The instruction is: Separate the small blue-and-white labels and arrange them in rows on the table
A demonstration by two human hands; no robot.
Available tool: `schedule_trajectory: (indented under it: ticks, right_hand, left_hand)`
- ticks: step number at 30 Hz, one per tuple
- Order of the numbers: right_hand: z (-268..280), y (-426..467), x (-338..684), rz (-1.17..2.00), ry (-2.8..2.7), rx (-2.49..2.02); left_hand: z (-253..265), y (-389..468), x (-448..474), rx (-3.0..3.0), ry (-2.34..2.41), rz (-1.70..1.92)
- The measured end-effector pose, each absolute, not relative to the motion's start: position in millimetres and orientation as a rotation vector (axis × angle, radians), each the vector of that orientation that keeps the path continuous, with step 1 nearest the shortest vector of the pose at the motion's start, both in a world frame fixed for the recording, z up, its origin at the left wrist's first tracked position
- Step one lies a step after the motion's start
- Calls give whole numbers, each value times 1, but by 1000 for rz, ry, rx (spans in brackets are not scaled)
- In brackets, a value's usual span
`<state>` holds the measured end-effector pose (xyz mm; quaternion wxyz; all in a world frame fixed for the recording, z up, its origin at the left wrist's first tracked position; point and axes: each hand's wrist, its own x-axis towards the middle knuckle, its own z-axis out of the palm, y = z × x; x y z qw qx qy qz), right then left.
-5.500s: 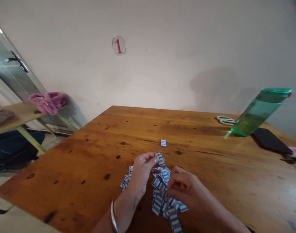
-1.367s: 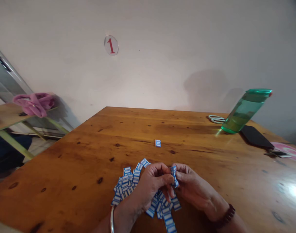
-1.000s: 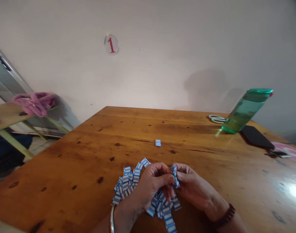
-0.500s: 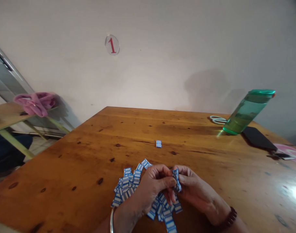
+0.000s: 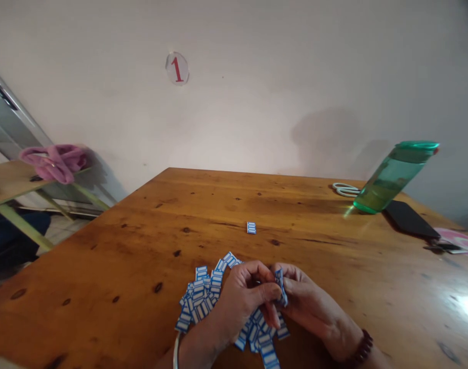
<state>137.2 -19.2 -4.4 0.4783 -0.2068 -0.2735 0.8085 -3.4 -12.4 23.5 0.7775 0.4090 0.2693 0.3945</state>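
Note:
Between the fingertips of both hands is a small blue-and-white label [image 5: 282, 289], seen nearly edge-on and slightly bent. My left hand [image 5: 245, 294] pinches it from the left with thumb and fingers. On its other side my right hand [image 5: 311, 302] grips it, thumb in front. Under and beside my left hand lies a loose pile of similar blue-and-white labels [image 5: 202, 296], partly hidden by the hands and wrist. Farther up the table, apart from the pile, a small blue-and-white label piece [image 5: 251, 228] lies flat.
The wooden table [image 5: 142, 246] reaches back to a pale wall. At the right stand a green bottle [image 5: 395, 177], a white coiled cable [image 5: 345, 190], a dark phone-like slab [image 5: 408, 219] and a pink disc [image 5: 462, 241]. A pink cloth [image 5: 57, 161] rests on a side table.
Both hands keep hold of the label and have shifted very slightly to the right and down. The pile and the separate piece stay where they were.

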Motion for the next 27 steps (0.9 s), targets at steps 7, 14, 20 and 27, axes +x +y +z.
schedule_trajectory:
  ticks: [7,14,20,27]
  right_hand:
    - [-6,-18,137,1959,-683,-518]
    - [-2,-19,135,1959,-702,-480]
    - [-3,-19,133,1949,-701,-491]
    - [0,-18,132,1982,-720,-447]
  left_hand:
    - [21,-10,-4,920,577,848]
    - [21,-10,-6,946,590,850]
    - [19,-9,-7,968,604,859]
    - [18,-8,-6,956,590,838]
